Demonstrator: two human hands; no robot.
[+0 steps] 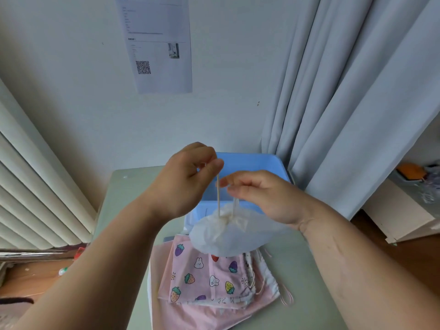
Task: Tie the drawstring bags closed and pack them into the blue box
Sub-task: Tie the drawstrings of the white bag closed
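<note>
White drawstring bag (pixel 228 236) hanging, mouth gathered, cream drawstrings (pixel 218 194) taut upward. Pink fruit-print bags (pixel 202 282) stacked flat nearer, beneath. Open blue box (pixel 250 160) just beyond.

a printed sheet (pixel 158 44) on the wall, grey curtain (pixel 345 91) at right.

There were one blue plastic box (pixel 250 163), one white fabric drawstring bag (pixel 226 236), one pink fruit-printed fabric bag (pixel 202 277) atop an uncountable stack (pixel 185 310), and one printed paper sheet (pixel 162 55).
</note>
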